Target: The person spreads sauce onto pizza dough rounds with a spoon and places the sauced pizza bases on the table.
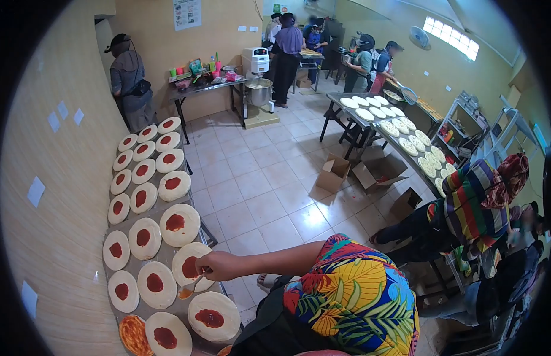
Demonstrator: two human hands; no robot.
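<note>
My right hand (218,265) is closed around the handle of a spoon (189,289). The spoon's bowl, with some red sauce on it, is over the lower edge of a dough round (192,259) that has a blob of sauce in its middle. Rows of pale dough rounds, each with a patch of red sauce, cover the long table on the left. One round (135,335) near the bottom has sauce spread over its surface. Beside it lies a dough round (168,333) with sauce only at its centre. My left hand does not show.
A second table (370,132) at the right bears more dough rounds. Cardboard boxes (333,173) stand on the tiled floor. A mixer (256,62) is near the back wall. A person in a striped top (477,202) bends at the right; several other people stand farther back.
</note>
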